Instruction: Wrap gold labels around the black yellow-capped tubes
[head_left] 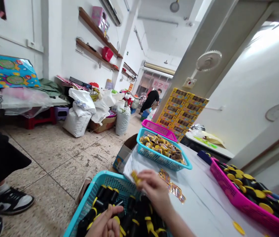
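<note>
My right hand [155, 191] is closed, pinching a small yellow piece [136, 178] between thumb and fingers; motion blurs the piece. It hovers over the near rim of a light-blue basket [80, 210] filled with black cylinders with yellow caps [113, 194]. My left hand [105, 223] is low over that basket, fingers curled and pressed together near the cylinders; what it grips, if anything, is hidden. Shiny orange-brown film pieces [176, 191] lie on the white table [203, 204] just right of my right hand.
Behind stands another blue basket [164, 157] holding yellow-brown wrapped pieces, beside a pink basket [158, 129]. A pink basket [243, 204] of black-and-yellow pieces sits right. A yellow cap [238, 227] lies on the table. Yellow boxes [179, 113] are stacked behind. One person [151, 100] bends over farther back; another's shoe [13, 200] shows left.
</note>
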The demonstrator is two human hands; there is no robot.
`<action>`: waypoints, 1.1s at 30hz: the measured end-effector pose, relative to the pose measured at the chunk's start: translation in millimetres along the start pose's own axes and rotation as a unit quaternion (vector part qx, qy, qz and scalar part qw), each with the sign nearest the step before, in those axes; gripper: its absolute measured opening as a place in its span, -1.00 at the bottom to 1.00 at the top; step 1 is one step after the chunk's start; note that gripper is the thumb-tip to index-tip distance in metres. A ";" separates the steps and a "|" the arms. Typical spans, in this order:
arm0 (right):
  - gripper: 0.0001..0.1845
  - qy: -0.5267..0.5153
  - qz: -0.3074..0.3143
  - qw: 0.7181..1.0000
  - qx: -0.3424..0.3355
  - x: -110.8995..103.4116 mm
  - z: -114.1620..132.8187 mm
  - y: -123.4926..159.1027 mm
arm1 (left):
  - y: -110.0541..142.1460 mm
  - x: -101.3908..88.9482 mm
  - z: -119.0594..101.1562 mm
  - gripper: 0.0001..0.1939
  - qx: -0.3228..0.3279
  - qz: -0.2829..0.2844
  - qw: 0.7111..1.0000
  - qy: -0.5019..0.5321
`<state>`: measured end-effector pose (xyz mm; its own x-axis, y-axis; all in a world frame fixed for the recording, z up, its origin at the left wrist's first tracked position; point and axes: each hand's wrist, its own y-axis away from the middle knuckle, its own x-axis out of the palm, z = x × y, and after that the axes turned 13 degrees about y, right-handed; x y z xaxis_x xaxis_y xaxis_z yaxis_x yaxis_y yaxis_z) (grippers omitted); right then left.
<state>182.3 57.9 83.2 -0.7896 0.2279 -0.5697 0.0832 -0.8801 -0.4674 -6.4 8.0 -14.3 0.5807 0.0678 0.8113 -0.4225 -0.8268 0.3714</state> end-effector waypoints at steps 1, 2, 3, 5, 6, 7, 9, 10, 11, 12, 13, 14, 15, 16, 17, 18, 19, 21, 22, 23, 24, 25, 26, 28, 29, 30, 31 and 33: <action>-0.84 0.064 -0.065 0.995 -0.037 -18.4 -1.8 -21.7 | 2.0 1.2 -1.3 -0.39 0.000 -0.005 1.000 0.008; -0.81 0.134 -0.123 0.981 -0.068 -36.9 -4.1 -42.8 | 4.2 2.2 -2.7 -0.40 -0.001 -0.010 1.000 0.014; -0.77 0.205 -0.151 0.963 -0.083 -53.9 -7.0 -61.5 | 6.4 3.0 -4.1 -0.42 -0.001 -0.014 1.000 0.018; -0.68 0.319 -0.155 0.931 -0.082 -77.9 -13.6 -85.2 | 10.0 3.1 -6.8 -0.49 0.009 -0.019 1.000 0.022; -0.65 0.356 -0.174 0.915 -0.075 -83.4 -16.7 -88.1 | 10.9 2.3 -8.0 -0.53 0.026 -0.019 0.999 0.018; -0.63 0.373 -0.188 0.906 -0.067 -84.3 -19.0 -84.9 | 11.3 1.1 -9.0 -0.56 0.051 -0.017 0.998 0.013; -0.66 0.369 -0.160 0.914 -0.062 -74.7 -19.8 -62.8 | 10.4 -1.8 -10.2 -0.61 0.088 -0.028 0.996 0.000; -0.70 0.356 -0.113 0.925 -0.066 -65.5 -18.5 -46.4 | 9.6 -3.1 -10.3 -0.62 0.097 -0.038 0.995 -0.007; -0.75 0.339 -0.046 0.937 -0.075 -54.3 -16.5 -28.6 | 8.8 -3.9 -10.1 -0.64 0.101 -0.047 0.994 -0.016; -0.77 0.320 0.028 0.943 -0.084 -41.7 -14.3 -10.9 | 8.2 -4.3 -9.7 -0.64 0.103 -0.055 0.993 -0.026; -0.78 0.303 0.099 0.943 -0.092 -28.4 -12.4 5.3 | 7.9 -4.3 -9.0 -0.64 0.105 -0.062 0.992 -0.038; -0.78 0.291 0.160 0.938 -0.097 -14.8 -11.0 18.9 | 7.9 -3.9 -8.2 -0.64 0.110 -0.067 0.990 -0.050; -0.76 0.286 0.209 0.930 -0.100 -1.5 -10.0 29.1 | 8.0 -3.4 -7.3 -0.64 0.119 -0.072 0.988 -0.062; -0.74 0.293 0.249 0.918 -0.100 10.9 -9.4 35.9 | 8.3 -2.9 -6.5 -0.64 0.131 -0.077 0.986 -0.072; -0.71 0.311 0.282 0.902 -0.100 22.2 -8.7 39.3 | 8.5 -2.6 -5.9 -0.64 0.144 -0.083 0.983 -0.080; -0.68 0.339 0.311 0.882 -0.098 32.2 -7.7 39.9 | 8.7 -2.4 -5.4 -0.64 0.156 -0.087 0.980 -0.089; -0.64 0.370 0.338 0.860 -0.097 40.7 -6.1 38.3 | 8.8 -2.3 -5.0 -0.64 0.166 -0.090 0.977 -0.097; -0.65 0.419 0.370 0.824 -0.090 53.8 -0.9 31.7 | 8.8 -2.6 -4.8 -0.63 0.175 -0.090 0.974 -0.113; -0.68 0.435 0.377 0.814 -0.085 58.3 2.9 27.9 | 8.7 -2.9 -4.8 -0.63 0.175 -0.089 0.973 -0.119; -0.71 0.445 0.377 0.808 -0.081 61.2 7.2 24.3 | 8.7 -3.3 -5.0 -0.63 0.174 -0.090 0.973 -0.123; -0.73 0.452 0.374 0.806 -0.079 62.3 11.9 20.8 | 8.7 -3.7 -5.2 -0.63 0.173 -0.092 0.973 -0.125; -0.72 0.458 0.369 0.805 -0.078 61.2 16.5 17.5 | 8.6 -4.3 -5.6 -0.63 0.172 -0.095 0.972 -0.125; -0.71 0.463 0.361 0.806 -0.079 57.3 20.5 13.9 | 8.5 -4.9 -6.1 -0.62 0.172 -0.096 0.973 -0.124; -0.68 0.472 0.315 0.820 -0.077 40.0 24.0 5.3 | 8.0 -6.1 -7.1 -0.61 0.171 -0.094 0.974 -0.118; -0.67 0.482 0.271 0.831 -0.067 26.4 22.3 -0.1 | 7.6 -6.6 -7.4 -0.61 0.170 -0.092 0.974 -0.114; -0.66 0.497 0.217 0.839 -0.048 10.0 17.7 -6.2 | 7.1 -6.8 -7.6 -0.61 0.168 -0.091 0.975 -0.111; -0.65 0.517 0.157 0.841 -0.017 -8.1 10.1 -12.6 | 6.6 -7.0 -7.4 -0.60 0.167 -0.091 0.976 -0.109; -0.65 0.564 0.068 0.820 0.065 -45.0 -12.4 -24.2 | 5.7 -6.9 -6.2 -0.60 0.165 -0.088 0.976 -0.109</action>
<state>223.4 74.2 111.8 0.2930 0.2997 -0.9079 -0.0002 -0.9496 -0.3135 -17.1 6.3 -15.0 0.7736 0.1352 0.6191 -0.0753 -0.9504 0.3016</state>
